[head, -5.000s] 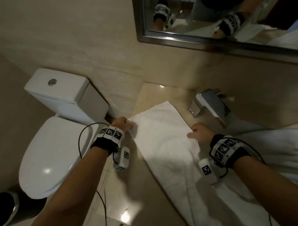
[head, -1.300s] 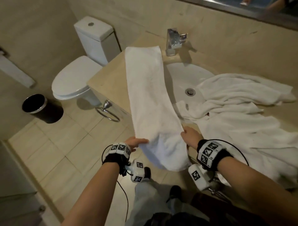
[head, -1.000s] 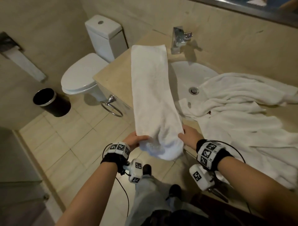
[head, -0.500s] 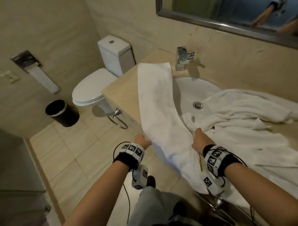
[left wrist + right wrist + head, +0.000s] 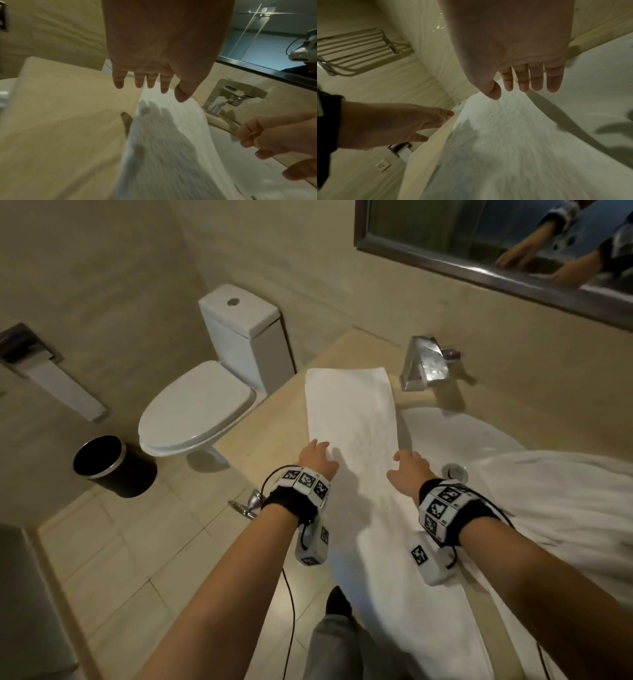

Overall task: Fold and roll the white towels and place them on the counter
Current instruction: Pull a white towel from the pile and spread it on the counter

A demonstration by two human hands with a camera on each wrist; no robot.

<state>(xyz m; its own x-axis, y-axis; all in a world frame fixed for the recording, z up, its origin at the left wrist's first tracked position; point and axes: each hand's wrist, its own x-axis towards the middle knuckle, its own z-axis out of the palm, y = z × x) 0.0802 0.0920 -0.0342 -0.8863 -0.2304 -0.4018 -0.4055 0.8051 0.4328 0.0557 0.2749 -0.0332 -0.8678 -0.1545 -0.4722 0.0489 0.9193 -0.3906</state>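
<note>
- From the head view, we see the folded white towel (image 5: 356, 422) as a long narrow strip on the beige desk (image 5: 270, 433). Its long axis runs from the wall end beside the faucet (image 5: 424, 364) toward us, and the near end hangs over the front edge of the desk.
- The sink (image 5: 455, 436) lies just right of the strip. A heap of loose white towels (image 5: 555, 501) covers the right part of the basin and spills over the desk there; the drain (image 5: 455, 471) shows bare at the heap's edge.
- On the floor left of the toilet (image 5: 198, 409) stands a black bin (image 5: 102, 463); we cannot tell what is in it.
- Our left hand (image 5: 317, 460) sits at the strip's left edge and our right hand (image 5: 409, 474) at its right edge, both palm down with fingers spread.
- From the left wrist view, the left hand (image 5: 161, 54) hovers above the towel (image 5: 164, 142) with its fingers (image 5: 150, 81) straight and apart, gripping nothing; its shadow falls on the cloth. The right hand (image 5: 274, 138) shows at the right with fingers loosely bent, holding nothing.
- From the right wrist view, the right hand (image 5: 518, 51) hangs over the towel (image 5: 501, 142), fingers (image 5: 537, 81) straight and side by side, with nothing in them. The left hand (image 5: 388, 121) reaches flat over the desk edge.
</note>
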